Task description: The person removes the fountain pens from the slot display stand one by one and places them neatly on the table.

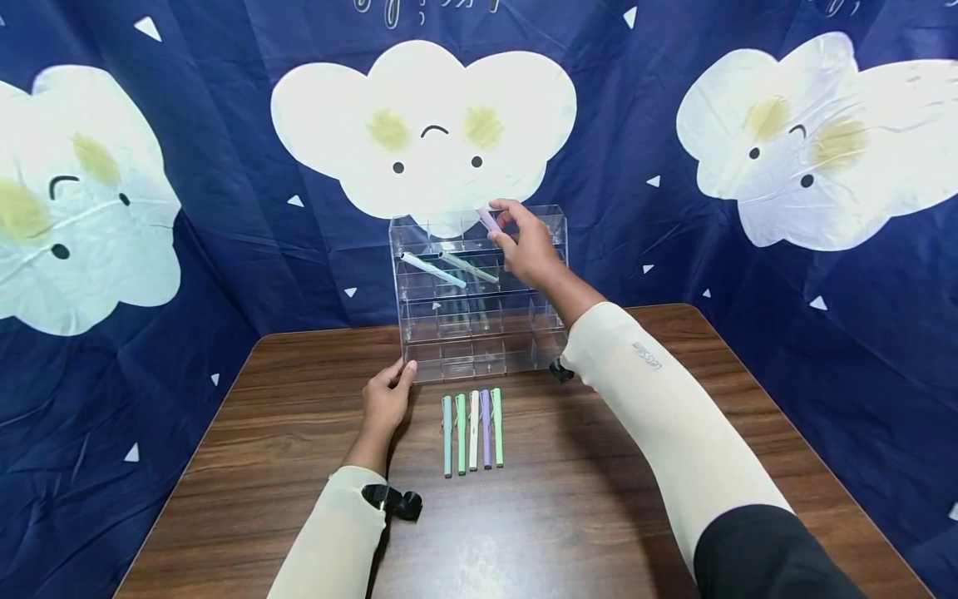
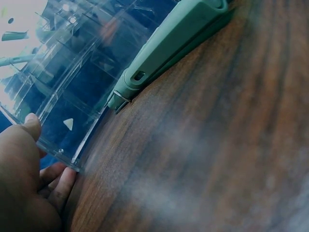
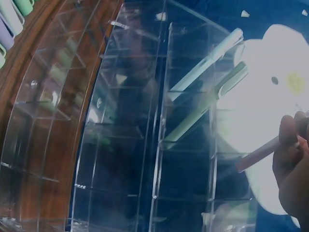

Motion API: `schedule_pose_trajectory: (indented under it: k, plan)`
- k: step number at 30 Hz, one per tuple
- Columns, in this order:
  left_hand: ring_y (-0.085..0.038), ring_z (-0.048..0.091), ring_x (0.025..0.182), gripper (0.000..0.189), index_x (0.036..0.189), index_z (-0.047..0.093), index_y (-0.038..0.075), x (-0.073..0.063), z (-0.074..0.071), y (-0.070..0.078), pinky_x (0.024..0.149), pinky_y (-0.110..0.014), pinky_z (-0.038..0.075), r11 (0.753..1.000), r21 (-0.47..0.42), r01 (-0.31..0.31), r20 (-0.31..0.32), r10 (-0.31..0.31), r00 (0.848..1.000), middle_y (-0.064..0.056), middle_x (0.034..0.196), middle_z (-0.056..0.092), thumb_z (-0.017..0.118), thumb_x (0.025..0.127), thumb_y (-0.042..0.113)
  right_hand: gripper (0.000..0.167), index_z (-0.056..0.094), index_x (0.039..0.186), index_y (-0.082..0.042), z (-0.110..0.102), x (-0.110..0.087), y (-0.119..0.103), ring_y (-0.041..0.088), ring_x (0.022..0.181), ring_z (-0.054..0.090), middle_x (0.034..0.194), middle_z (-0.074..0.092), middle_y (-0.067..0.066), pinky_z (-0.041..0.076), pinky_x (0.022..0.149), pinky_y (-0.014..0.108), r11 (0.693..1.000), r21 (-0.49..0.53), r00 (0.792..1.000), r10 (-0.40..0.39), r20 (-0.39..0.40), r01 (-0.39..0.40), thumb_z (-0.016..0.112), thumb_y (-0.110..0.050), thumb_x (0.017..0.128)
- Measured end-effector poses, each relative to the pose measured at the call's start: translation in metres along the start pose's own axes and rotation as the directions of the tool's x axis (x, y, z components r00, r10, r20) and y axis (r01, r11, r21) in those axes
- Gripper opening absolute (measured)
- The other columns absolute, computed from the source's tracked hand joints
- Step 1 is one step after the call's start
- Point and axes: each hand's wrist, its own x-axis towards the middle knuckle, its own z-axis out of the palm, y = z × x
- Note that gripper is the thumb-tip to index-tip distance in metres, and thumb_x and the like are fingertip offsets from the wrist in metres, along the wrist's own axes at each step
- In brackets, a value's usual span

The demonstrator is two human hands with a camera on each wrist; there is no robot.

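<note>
A clear acrylic organizer (image 1: pixel 481 342) with several tiers of small compartments stands upright at the back of the table. My left hand (image 1: pixel 387 398) grips its lower left corner, thumb against the front in the left wrist view. Up near the top tier, my right hand (image 1: pixel 527 245) pinches a light purple pen (image 3: pixel 258 158), which slants in front of the compartments. A pale blue pen (image 1: pixel 434 269) and a pale green pen (image 1: pixel 469 266) lean slantwise in an upper tier. Several capped pens lie side by side in front, among them a white pen (image 1: pixel 474 431) and a purple pen (image 1: pixel 486 428).
The brown wooden table (image 1: pixel 299 441) extends to both sides of the organizer. A dark blue cloth (image 1: pixel 224 208) with white clouds hangs behind and beside it. A teal-green pen (image 2: pixel 169 41) looms large beside the organizer's base in the left wrist view.
</note>
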Motion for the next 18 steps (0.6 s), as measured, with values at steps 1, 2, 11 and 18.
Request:
schedule_pose_trajectory:
  k: [1,2,11,18]
  plan:
    - [-0.041,0.069,0.133,0.046,0.146,0.071,0.017,0.0,0.0,0.0,0.117,-0.055,0.051,1.0,0.0,0.002,0.0,-0.002,1.0,-0.022,0.132,0.078,0.071,0.107,0.041,0.05,0.052,0.158,-0.016,-0.001,-0.002,-0.002,0.031,0.071,0.068,0.125,0.058,0.01,0.053,0.056,0.029,1.0,0.004,1.0,-0.002,0.01,0.002,0.064,-0.011,0.11]
    - [-0.041,0.069,0.133,0.046,0.146,0.071,0.017,0.0,0.0,0.0,0.117,-0.055,0.051,1.0,0.002,0.003,0.0,-0.003,1.0,-0.022,0.131,0.078,0.071,0.107,0.041,0.051,0.05,0.16,-0.016,-0.002,-0.004,-0.004,0.032,0.073,0.069,0.126,0.058,0.01,0.053,0.057,0.029,1.0,0.012,1.0,-0.002,0.019,0.001,0.063,-0.012,0.111]
    - [-0.04,0.07,0.13,0.046,0.146,0.071,0.017,0.0,0.0,0.0,0.116,-0.054,0.051,1.0,0.008,0.002,-0.008,-0.002,1.0,-0.022,0.125,0.079,0.072,0.107,0.04,0.057,0.043,0.165,-0.012,-0.006,-0.026,-0.005,0.024,0.06,0.06,0.121,0.055,0.014,0.054,0.053,0.031,0.994,0.103,0.995,-0.052,0.082,0.044,0.061,-0.008,0.111]
    - [-0.04,0.072,0.125,0.045,0.145,0.072,0.016,0.0,0.001,0.0,0.114,-0.054,0.052,1.0,-0.002,-0.004,-0.013,0.003,1.0,-0.023,0.119,0.08,0.072,0.107,0.04,0.069,0.033,0.172,-0.019,-0.005,-0.045,0.003,0.026,0.057,0.062,0.115,0.058,0.017,0.058,0.049,0.043,0.984,0.174,0.993,-0.055,0.108,0.035,0.062,-0.004,0.11]
